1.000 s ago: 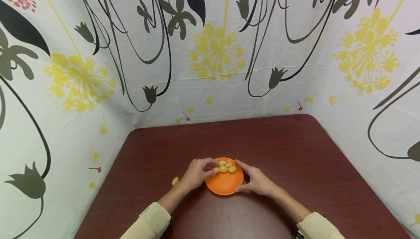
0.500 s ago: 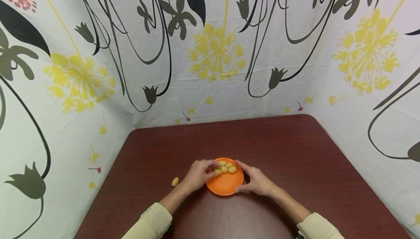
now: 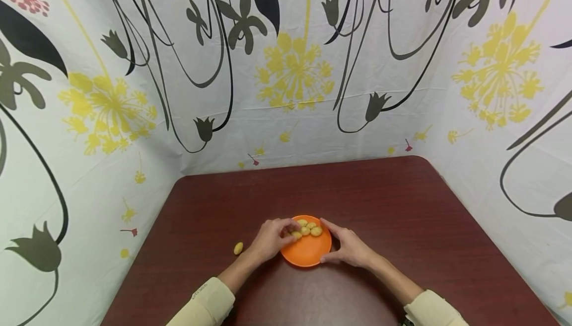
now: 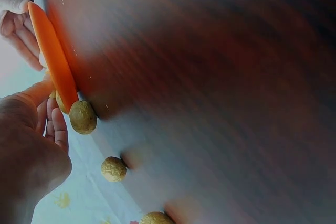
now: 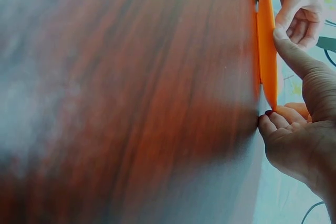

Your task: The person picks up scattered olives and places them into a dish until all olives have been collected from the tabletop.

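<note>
An orange plate (image 3: 304, 256) lies on the table with several small yellow potatoes (image 3: 316, 231) grouped in its far part. At its left side, my left hand (image 3: 270, 239) pinches a potato (image 3: 296, 235) between thumb and curved fingers, partly hiding it. My right hand (image 3: 350, 249) grips the right rim, thumb on the near side and fingers on the far side. In the right wrist view the thumb and fingers of the right hand (image 5: 310, 124) span the plate's edge (image 5: 268, 51).
One loose potato (image 3: 239, 248) lies on the dark red table (image 3: 357, 192), left of my left forearm. The left wrist view shows more potatoes (image 4: 83, 117) (image 4: 113, 169) outside the plate. Patterned white cloth (image 3: 268, 142) surrounds the table's back and sides.
My left hand has shifted slightly to the right, and the potatoes by its fingertips have moved a little. My right hand and the plate have barely moved.
</note>
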The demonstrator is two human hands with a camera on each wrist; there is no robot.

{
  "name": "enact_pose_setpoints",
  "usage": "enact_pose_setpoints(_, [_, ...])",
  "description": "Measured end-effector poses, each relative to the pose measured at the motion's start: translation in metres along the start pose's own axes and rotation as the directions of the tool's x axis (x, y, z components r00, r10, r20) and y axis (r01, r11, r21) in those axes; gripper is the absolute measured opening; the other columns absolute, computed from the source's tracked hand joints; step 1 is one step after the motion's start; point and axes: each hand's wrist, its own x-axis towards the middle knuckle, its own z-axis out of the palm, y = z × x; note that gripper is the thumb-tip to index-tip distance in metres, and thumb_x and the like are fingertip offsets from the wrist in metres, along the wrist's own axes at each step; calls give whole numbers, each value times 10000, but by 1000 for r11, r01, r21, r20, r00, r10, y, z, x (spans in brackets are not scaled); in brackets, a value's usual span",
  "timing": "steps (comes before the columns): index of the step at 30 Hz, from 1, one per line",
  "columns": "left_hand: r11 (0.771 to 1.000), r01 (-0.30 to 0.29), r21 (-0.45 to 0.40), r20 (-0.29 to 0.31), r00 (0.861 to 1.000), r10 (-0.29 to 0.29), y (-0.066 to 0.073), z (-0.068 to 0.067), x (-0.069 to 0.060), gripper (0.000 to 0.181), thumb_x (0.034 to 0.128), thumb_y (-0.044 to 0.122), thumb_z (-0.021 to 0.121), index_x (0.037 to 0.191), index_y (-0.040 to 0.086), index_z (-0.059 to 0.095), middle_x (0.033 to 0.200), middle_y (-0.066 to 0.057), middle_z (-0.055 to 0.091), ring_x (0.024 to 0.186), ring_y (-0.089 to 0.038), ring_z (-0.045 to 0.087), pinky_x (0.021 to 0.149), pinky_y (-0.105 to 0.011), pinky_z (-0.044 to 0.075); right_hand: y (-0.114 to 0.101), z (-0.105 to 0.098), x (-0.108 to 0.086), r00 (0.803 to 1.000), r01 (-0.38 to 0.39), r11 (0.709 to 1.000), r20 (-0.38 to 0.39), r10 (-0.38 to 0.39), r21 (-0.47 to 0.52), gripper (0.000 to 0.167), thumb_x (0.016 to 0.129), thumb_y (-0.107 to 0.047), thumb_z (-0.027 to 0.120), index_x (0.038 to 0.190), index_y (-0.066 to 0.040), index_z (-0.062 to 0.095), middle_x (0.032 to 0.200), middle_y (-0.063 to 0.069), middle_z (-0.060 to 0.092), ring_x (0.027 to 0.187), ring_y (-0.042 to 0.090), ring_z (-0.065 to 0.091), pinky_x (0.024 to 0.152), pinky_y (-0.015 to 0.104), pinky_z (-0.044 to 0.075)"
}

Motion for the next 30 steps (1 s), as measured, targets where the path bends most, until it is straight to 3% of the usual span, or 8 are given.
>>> enact_pose_setpoints(19, [999,19,51,-37,999,-17,0,1,-3,305,912,180,871,1194,192,757,1089,60,684,978,-108,622,876,-321,548,1,0,0,1000,-6,1000,7,6,24,1082,838,-309,939,1631,64,306,1629,247,418,1504,380,413,1185,558,366])
enact_pose_setpoints(25, [997,36,64,-64,997,-32,-1,-1,-5,397,899,221,890,1261,174,734,1207,-1,674,1091,-195,612,956,-428,529,1,0,0,1000,-3,1000,5,2,16,1084,836,-322,939,1633,58,310,1628,238,425,1501,375,420,1186,550,372])
enact_pose_setpoints(30, [998,50,41,-81,996,-46,-3,-9,-7,469,925,244,869,1347,146,692,1289,-43,680,1161,-236,634,1010,-461,536,2,1,0,1000,-7,1000,3,7,7,1088,836,-339,937,1635,53,310,1630,235,424,1500,378,421,1181,583,363])
